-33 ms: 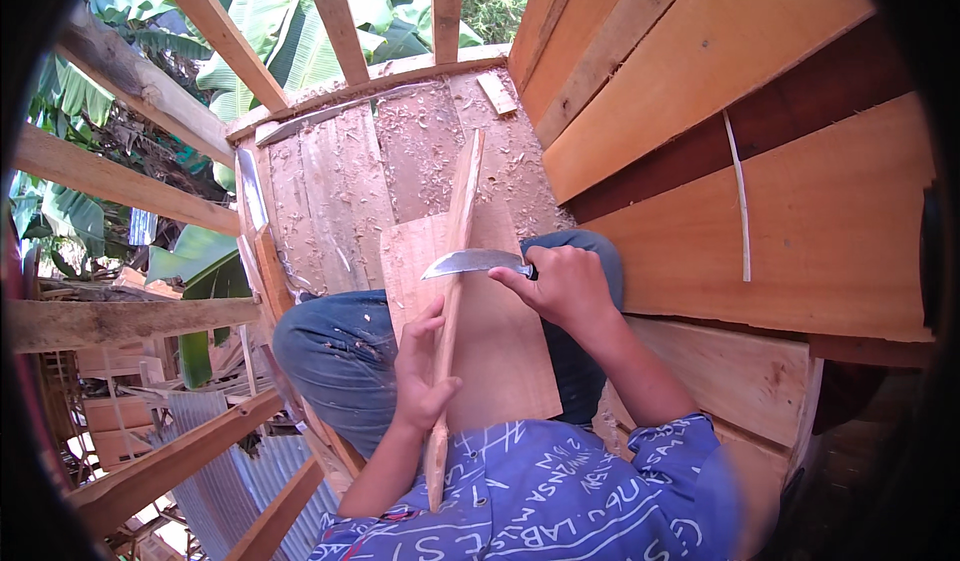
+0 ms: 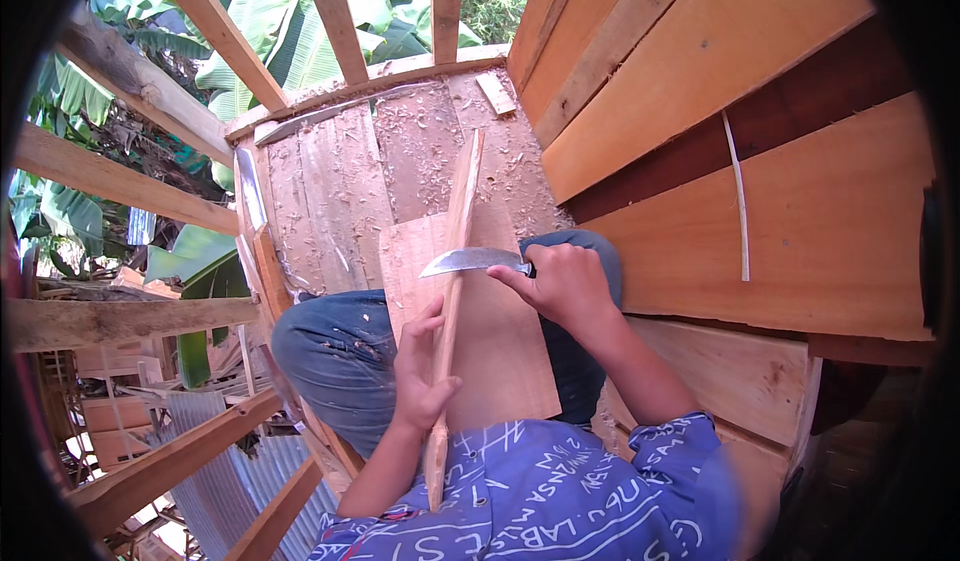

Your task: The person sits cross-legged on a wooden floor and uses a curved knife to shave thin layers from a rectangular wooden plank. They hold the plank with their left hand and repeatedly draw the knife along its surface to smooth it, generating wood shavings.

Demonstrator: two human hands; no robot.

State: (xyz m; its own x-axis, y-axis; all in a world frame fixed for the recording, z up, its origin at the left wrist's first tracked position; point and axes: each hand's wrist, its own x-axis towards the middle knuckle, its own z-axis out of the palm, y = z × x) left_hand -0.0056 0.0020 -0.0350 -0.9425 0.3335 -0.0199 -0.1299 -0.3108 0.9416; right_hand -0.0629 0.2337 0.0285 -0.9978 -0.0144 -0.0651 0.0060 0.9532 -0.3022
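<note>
A long, narrow wooden stick [image 2: 461, 211] slants up from my belly, away from me, over a flat wooden board [image 2: 505, 366] that lies across my lap. My left hand [image 2: 415, 366] is closed around the stick's lower half, its thumb across the near side. In my right hand [image 2: 572, 286] is a knife [image 2: 475, 260] with a curved, pointed blade and a dark handle, mostly hidden by the fingers. The blade lies crosswise over the stick, above my left hand, its tip pointing left. My right thumb stretches along near the base of the blade.
Pale shavings litter the plank floor [image 2: 345, 181], with a small wood offcut [image 2: 495, 93] at the far end. Plank walls [image 2: 800, 231] stand close on the right, a thin white strip [image 2: 738, 196] against them. Wooden rails [image 2: 130, 326] edge the left side, with banana leaves [image 2: 270, 31] beyond.
</note>
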